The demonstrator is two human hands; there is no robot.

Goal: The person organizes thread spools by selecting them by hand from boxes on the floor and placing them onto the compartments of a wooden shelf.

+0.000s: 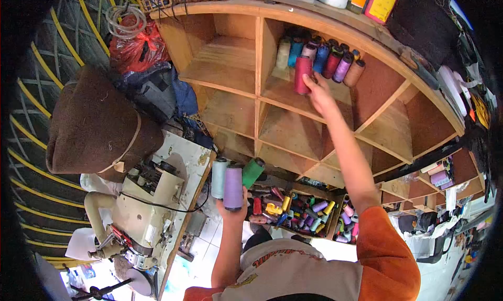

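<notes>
In my right hand (317, 91) is a crimson thread spool (302, 74), gripped near its lower end inside an upper shelf compartment. Right behind it stand several upright spools, among them a blue spool (321, 59), a dark red spool (332, 65), a lilac spool (342, 68) and a brown spool (354, 73). Lower down, my left hand (231, 211) is closed around a group of spools: a purple spool (233, 187), a pale blue spool (219, 178) and a green spool (253, 171). Its fingers are partly hidden behind them.
The wooden shelf unit (259, 60) has many square compartments. Below it, a box (331, 233) holds several jumbled spools. A sewing machine (149, 201) sits on a worn table at left, beside a brown cloth-covered object (99, 125). Bottles and a yellow container (382, 3) stand on top.
</notes>
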